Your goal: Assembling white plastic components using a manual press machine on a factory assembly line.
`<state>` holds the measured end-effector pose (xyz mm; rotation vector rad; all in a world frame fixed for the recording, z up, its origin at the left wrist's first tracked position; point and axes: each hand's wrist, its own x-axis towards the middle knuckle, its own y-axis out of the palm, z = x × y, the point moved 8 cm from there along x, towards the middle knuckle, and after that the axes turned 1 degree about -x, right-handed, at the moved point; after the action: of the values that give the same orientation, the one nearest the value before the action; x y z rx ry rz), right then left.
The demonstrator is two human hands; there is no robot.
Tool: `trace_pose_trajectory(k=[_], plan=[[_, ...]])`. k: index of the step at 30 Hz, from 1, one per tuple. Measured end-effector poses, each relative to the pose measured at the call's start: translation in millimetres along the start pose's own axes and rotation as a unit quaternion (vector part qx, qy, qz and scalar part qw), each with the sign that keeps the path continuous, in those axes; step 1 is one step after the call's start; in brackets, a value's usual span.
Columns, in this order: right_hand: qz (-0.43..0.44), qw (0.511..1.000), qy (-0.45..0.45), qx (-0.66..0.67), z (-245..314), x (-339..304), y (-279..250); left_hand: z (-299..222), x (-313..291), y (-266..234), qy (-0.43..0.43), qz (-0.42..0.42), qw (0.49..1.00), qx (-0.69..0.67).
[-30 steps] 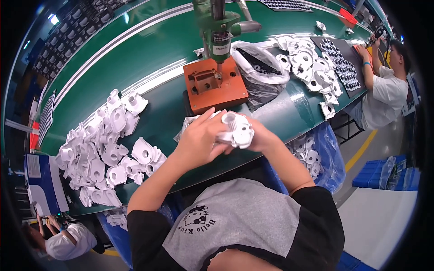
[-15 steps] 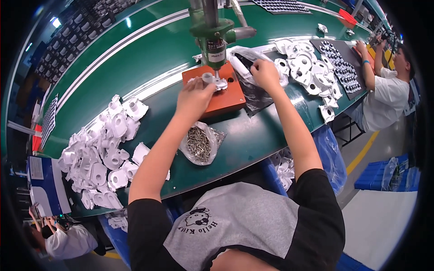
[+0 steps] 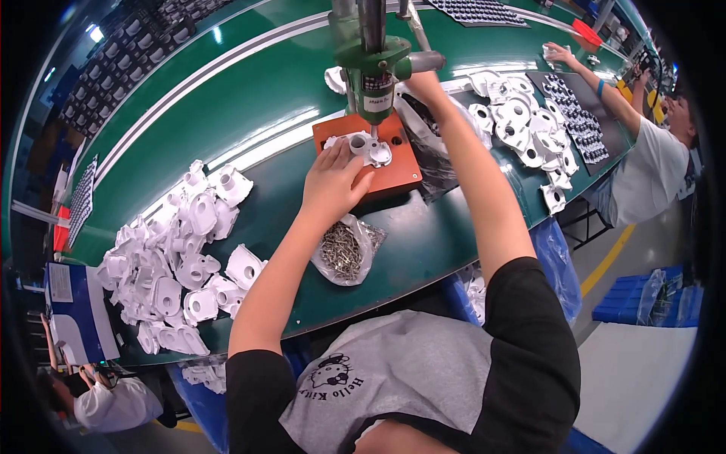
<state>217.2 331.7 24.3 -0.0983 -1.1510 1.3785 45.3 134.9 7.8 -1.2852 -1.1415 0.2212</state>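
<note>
A white plastic part [image 3: 378, 153] with round openings lies on the orange block [image 3: 393, 178]. My left hand [image 3: 333, 181] rests against its left side, fingers stretched out and thumb spread away from them. Over the part stands a green bench press [image 3: 378, 57], its thin spindle tip [image 3: 375, 131] down at the part; whether they touch I cannot tell. My right hand [image 3: 427, 87] is raised beside the press, close to its lever [image 3: 416, 30]. Its fingers are hidden behind the press's side arm. Nearest my left wrist is a clear bag of small metal screws [image 3: 342, 253].
White plastic parts lie heaped at left [image 3: 170, 265] and right [image 3: 522, 121]. A plastic bag with dark contents [image 3: 431, 140] sits right of the block. Blue bins [image 3: 461, 295] stand under the table edge. A co-worker [image 3: 650, 170] reaches over the bench at right.
My right hand has moved up from over the plastic bag to beside the press lever. My left thumb has come away from the white part. The co-worker at right has stretched out an arm.
</note>
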Motion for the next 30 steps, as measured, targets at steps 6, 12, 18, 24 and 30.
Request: trace_pose_trajectory(k=[6,12,18,24,30], plan=[[0.063,0.985,0.156,0.028,-39.7,-55.8,-54.2,2.4,-2.1,-0.2,-0.026,-0.009,1.0,-0.005],[0.194,0.957,0.119,-0.182,-39.5,-102.2,-23.0,-4.3,-1.4,-4.3,-0.029,-0.034,0.999,0.002],[0.185,0.935,0.152,-0.262,-50.2,-96.5,-11.2,-3.3,-1.1,-1.9,-0.028,-0.043,0.999,-0.015],[0.079,0.978,0.188,-0.029,3.5,-83.6,-45.8,0.2,-4.1,-3.4,-0.029,-0.049,0.998,-0.012],[0.132,0.935,0.203,0.258,79.9,-100.6,-8.0,0.8,-5.4,-3.3,-0.017,-0.071,0.997,-0.014]])
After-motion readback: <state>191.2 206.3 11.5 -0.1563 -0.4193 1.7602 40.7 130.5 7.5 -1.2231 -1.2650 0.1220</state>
